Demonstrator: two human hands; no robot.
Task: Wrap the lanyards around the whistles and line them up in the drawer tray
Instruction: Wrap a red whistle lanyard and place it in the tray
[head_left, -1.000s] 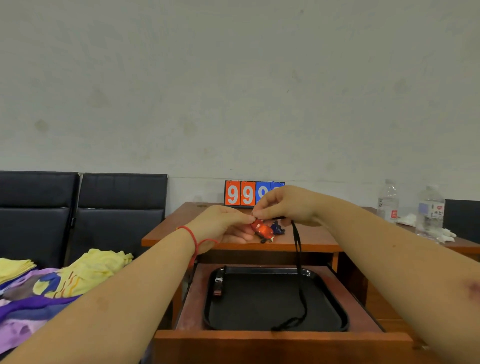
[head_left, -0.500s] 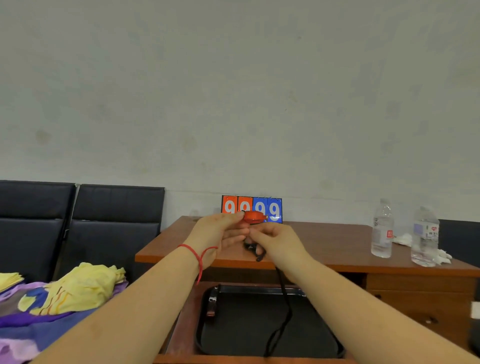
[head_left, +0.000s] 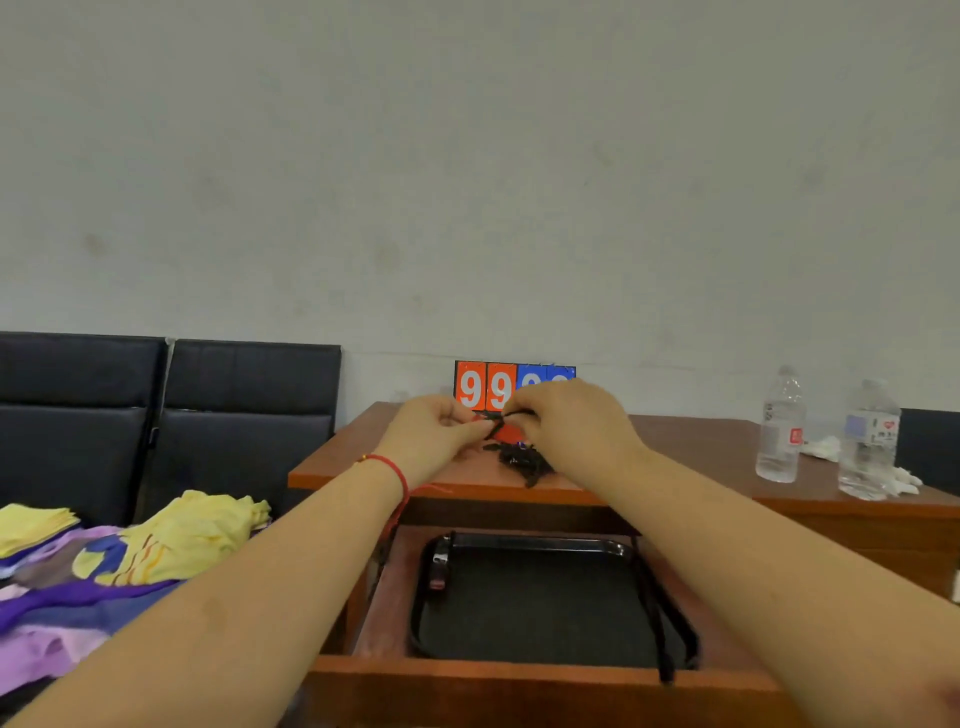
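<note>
Above the desk's near edge, my left hand (head_left: 441, 434) pinches an orange whistle (head_left: 510, 432). My right hand (head_left: 566, 421) pinches its black lanyard (head_left: 655, 618) right beside the whistle; the cord runs under my right forearm and hangs down over the black tray (head_left: 545, 603) in the open drawer. One wrapped whistle (head_left: 440, 566) lies at the tray's left edge. A dark pile of more lanyards and whistles (head_left: 522, 462) sits on the desk (head_left: 691, 447) below my hands.
A scoreboard (head_left: 485, 387) showing nines stands at the desk's back. Two water bottles (head_left: 782, 426) (head_left: 867, 441) and white tissues stand on the right. Black chairs (head_left: 208, 415) and yellow and purple cloths (head_left: 156, 545) are on the left.
Both hands stayed together at the whistle; the right hand moved from under the whistle to beside it, carrying the lanyard over. The camera view shifted down slightly.
</note>
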